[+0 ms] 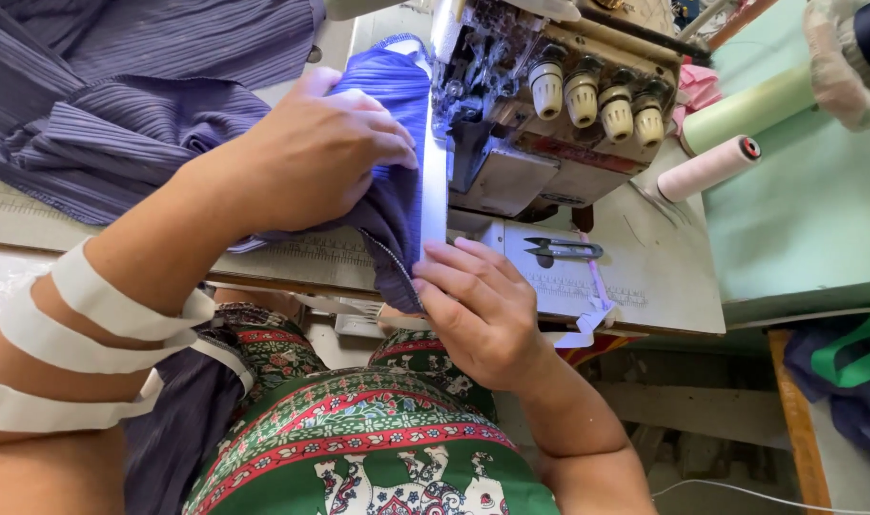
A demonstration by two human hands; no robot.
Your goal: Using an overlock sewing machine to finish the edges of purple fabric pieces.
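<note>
Already the left hand (311,157) pressed fabric (397,124) flat at the serger (549,105); right hand (482,305) pinched its near edge, much cloth unsewn.

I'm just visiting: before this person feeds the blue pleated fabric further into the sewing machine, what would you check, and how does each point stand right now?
1. Left hand flat on the blue pleated fabric: ok.
2. Right hand pinching the fabric's near edge: ok.
3. Fingers away from the needle of the beige overlock sewing machine: cannot tell, needle hidden.
4. Small metal thread snips lying apart from the fabric: ok.
5. White elastic strips looped on the left forearm, away from the machine: ok.
</note>
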